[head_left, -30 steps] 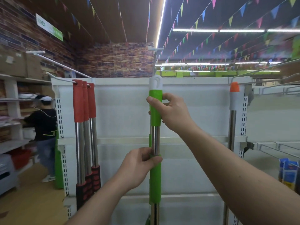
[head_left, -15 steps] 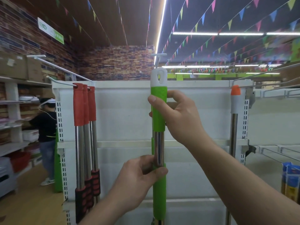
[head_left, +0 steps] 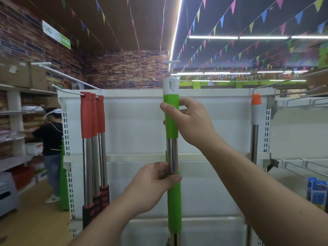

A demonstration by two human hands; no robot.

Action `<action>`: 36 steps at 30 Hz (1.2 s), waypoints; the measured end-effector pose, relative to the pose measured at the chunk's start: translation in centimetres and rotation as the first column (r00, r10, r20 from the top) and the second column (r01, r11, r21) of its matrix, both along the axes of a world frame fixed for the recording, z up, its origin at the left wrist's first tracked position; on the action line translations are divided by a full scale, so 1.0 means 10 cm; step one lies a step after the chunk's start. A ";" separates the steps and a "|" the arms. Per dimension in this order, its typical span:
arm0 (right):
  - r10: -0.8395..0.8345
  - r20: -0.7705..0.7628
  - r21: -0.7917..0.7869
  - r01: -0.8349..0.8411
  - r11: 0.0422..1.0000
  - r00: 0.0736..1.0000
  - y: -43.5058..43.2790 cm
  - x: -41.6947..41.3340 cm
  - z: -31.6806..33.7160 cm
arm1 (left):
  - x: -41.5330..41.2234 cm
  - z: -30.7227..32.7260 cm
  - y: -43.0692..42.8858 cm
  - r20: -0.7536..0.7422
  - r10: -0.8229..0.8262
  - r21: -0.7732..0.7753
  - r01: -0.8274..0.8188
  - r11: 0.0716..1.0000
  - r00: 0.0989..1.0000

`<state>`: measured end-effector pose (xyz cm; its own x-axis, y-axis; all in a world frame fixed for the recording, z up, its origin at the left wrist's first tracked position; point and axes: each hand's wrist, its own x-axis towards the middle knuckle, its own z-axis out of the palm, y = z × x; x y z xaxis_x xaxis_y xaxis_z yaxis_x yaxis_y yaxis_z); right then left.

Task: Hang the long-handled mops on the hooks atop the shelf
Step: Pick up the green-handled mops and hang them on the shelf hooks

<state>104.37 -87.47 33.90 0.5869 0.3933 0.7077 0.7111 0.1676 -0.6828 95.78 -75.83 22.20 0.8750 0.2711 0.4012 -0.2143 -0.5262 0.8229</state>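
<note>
I hold a green-gripped mop handle (head_left: 170,153) upright in front of the white shelf (head_left: 138,121). My right hand (head_left: 191,122) grips its upper green sleeve just below the white cap with the hanging eye (head_left: 170,85). My left hand (head_left: 152,183) is closed on the steel tube at the top of the lower green sleeve. The cap's eye sits right under the tip of the centre hook (head_left: 171,65). Three red-gripped mops (head_left: 92,139) hang from the left hook (head_left: 71,78). The mop head is out of view.
An orange-tipped mop (head_left: 255,121) hangs at the shelf's right post. A person (head_left: 50,144) in a black top stands at side shelving on the left. Wire racks (head_left: 301,167) and blue packages (head_left: 316,192) are at the right. Cardboard boxes (head_left: 21,73) sit high on the left.
Both hands have lifted the green mop handle, so its white cap now rises above the shelf's top edge and closer to the centre hook. The grips are unchanged.
</note>
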 end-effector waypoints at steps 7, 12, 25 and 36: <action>0.002 0.002 -0.018 -0.002 1.000 1.000 0.05 0.09 -0.04 | 0.07 -0.04 0.06 -0.009 0.020 0.018 -0.019 1.000 1.000; 0.002 0.017 0.001 -0.002 1.000 1.000 0.10 0.10 -0.02 | 0.09 -0.03 0.11 0.002 0.018 0.018 -0.018 1.000 1.000; -0.056 -0.026 -0.044 0.055 0.998 0.998 0.39 0.52 -0.12 | 0.48 -0.19 0.31 0.013 0.068 -0.006 -0.067 0.998 0.998; -0.118 -0.071 -0.075 0.113 0.991 0.990 0.77 1.03 -0.16 | 0.93 -0.22 0.56 -0.016 0.146 0.037 -0.146 0.989 0.989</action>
<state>114.69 -79.74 32.30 0.6815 0.3669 0.6332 0.6695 0.0367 -0.7419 105.05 -70.24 20.03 0.8344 0.3822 0.3971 -0.1182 -0.5796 0.8063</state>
